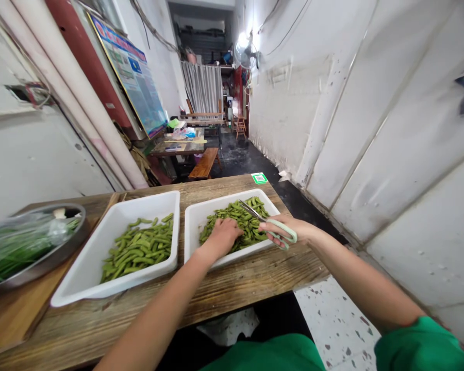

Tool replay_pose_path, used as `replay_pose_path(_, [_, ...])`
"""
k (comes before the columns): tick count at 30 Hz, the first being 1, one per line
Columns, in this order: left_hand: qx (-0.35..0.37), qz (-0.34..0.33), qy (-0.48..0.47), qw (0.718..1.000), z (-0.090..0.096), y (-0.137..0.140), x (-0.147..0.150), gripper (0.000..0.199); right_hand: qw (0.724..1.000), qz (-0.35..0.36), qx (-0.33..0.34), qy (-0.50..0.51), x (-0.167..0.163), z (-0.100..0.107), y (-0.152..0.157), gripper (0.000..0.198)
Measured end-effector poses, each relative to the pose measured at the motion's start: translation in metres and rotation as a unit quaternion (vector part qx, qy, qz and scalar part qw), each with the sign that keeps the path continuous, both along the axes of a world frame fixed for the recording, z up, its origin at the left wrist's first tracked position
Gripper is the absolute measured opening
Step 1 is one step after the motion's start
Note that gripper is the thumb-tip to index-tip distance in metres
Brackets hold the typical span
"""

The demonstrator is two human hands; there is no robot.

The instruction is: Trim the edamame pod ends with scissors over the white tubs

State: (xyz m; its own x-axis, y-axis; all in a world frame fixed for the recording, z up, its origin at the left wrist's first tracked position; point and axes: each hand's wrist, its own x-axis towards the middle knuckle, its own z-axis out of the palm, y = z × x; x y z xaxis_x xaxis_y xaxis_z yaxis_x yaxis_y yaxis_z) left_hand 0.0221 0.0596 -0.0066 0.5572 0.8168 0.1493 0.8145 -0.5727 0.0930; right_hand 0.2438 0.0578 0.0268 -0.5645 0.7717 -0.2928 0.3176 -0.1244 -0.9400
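In the head view, my right hand (284, 226) grips a pair of scissors (284, 234) with pale green handles. The metal blades are a little apart and point up and left over the right white tray (191, 239). Green edamame pods (251, 229) lie heaped in that tray. My left hand (226, 234) reaches in among them, its fingers curled down, and the fingertips are partly hidden. A second white tray (75, 268) stands to the left, with more edamame pods (143, 247) piled toward its right side.
Both trays stand on a wooden table (235, 288). At the left, a metal bowl (34, 270) of bagged green vegetables sits over a wooden board (21, 319). A green QR-code card (259, 178) lies near the far edge. Beyond are a bench (204, 162) and another table (178, 147).
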Motion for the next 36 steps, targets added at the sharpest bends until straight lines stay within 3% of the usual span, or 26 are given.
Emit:
replay_pose_path(3, [-0.019, -0.003, -0.108, 0.994, -0.002, 0.007, 0.002, 0.009, 0.998, -0.003, 0.04, -0.053, 0.003, 0.003, -0.008, 0.043])
replay_pose_path(5, [-0.068, 0.026, -0.234, 0.969, -0.001, 0.009, 0.0, 0.012, 0.989, -0.006, 0.109, -0.102, 0.006, 0.005, -0.014, 0.043])
replay_pose_path(9, [-0.18, 0.12, -0.442, 0.87, 0.0, 0.009, 0.003, 0.028, 0.941, -0.003, 0.271, -0.2, 0.007, 0.007, -0.021, 0.044])
replay_pose_path(13, [-0.198, 0.162, -0.564, 0.785, -0.003, 0.007, 0.009, 0.033, 0.92, 0.025, 0.303, -0.246, 0.001, 0.007, -0.02, 0.048])
replay_pose_path(15, [-0.205, 0.167, -0.598, 0.757, -0.004, 0.005, 0.01, 0.032, 0.915, 0.029, 0.31, -0.256, -0.003, 0.007, -0.018, 0.05])
replay_pose_path(17, [-0.213, 0.166, -0.608, 0.746, -0.003, 0.004, 0.01, 0.031, 0.914, 0.033, 0.316, -0.252, -0.006, 0.007, -0.018, 0.051])
replay_pose_path(22, [-0.214, 0.154, -0.604, 0.752, 0.002, 0.001, 0.011, 0.028, 0.919, 0.029, 0.311, -0.241, -0.011, 0.007, -0.018, 0.05])
replay_pose_path(31, [-0.312, 0.158, -0.553, 0.756, 0.004, -0.004, 0.01, 0.026, 0.926, 0.029, 0.284, -0.248, -0.012, -0.003, -0.017, 0.045])
replay_pose_path(34, [-0.309, 0.171, -0.571, 0.741, 0.002, -0.002, 0.007, 0.027, 0.937, 0.026, 0.264, -0.227, -0.008, 0.001, -0.016, 0.044])
replay_pose_path(36, [-0.284, 0.184, -0.611, 0.715, 0.001, 0.001, 0.004, 0.027, 0.951, 0.028, 0.226, -0.208, -0.005, 0.007, -0.017, 0.044])
